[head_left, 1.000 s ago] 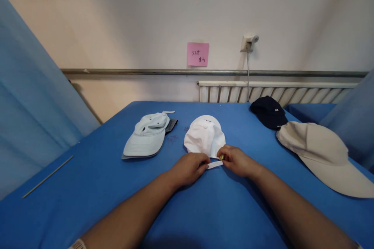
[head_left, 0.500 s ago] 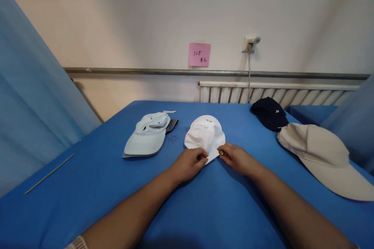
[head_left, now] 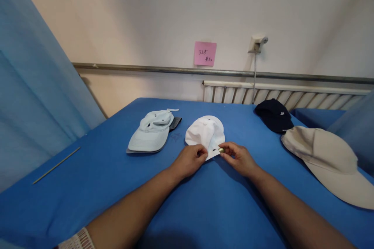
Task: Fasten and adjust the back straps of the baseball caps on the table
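A white baseball cap (head_left: 201, 131) lies on the blue-covered table, its back opening toward me. My left hand (head_left: 191, 159) pinches the cap's near edge between thumb and fingers. My right hand (head_left: 238, 158) is closed at the other end of the back strap, its thumb and fingertips on a small gold-coloured metal buckle (head_left: 221, 150). The strap spans the short gap between both hands. How the strap runs through the buckle is too small to tell.
To the left sit a pale blue cap (head_left: 150, 132) over a darker one, and a thin stick (head_left: 57, 165). A navy cap (head_left: 274, 114) and a large beige cap (head_left: 324, 155) lie right. Behind the table (head_left: 187, 210) are a radiator (head_left: 230, 93) and metal rail (head_left: 163, 70).
The view has shifted slightly. My right fingers have opened up around the buckle, which shows more plainly now. The left hand keeps its pinch on the cap.
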`<action>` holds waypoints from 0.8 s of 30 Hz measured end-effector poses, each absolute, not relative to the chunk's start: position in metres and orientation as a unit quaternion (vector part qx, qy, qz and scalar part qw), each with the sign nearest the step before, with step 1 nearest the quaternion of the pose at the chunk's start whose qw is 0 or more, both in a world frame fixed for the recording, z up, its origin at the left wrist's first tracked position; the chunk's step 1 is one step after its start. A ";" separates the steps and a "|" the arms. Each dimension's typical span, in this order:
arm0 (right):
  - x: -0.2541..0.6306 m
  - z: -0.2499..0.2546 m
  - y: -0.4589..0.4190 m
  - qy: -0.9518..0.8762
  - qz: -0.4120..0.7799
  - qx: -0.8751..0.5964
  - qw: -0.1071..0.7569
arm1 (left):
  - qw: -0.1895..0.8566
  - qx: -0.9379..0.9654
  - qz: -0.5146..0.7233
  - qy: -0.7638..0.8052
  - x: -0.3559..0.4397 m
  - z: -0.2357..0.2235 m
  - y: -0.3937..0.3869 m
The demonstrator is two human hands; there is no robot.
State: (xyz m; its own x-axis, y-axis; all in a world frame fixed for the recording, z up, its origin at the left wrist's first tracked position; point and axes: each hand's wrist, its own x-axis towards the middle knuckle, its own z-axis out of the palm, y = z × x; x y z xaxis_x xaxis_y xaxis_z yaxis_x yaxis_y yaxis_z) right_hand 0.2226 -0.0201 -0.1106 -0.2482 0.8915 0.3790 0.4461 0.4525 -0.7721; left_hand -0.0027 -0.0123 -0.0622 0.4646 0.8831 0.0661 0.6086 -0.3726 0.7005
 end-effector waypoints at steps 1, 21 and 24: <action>0.222 -0.111 -0.020 -0.741 0.264 -0.452 0.420 | 0.306 0.799 0.223 0.467 -0.003 -0.062 -0.012; 0.218 -0.110 -0.022 -0.734 0.288 -0.447 0.422 | 0.478 0.703 0.249 0.464 -0.003 -0.073 -0.003; 0.217 -0.111 -0.022 -0.739 0.285 -0.447 0.416 | 0.476 0.702 0.256 0.464 -0.003 -0.076 -0.003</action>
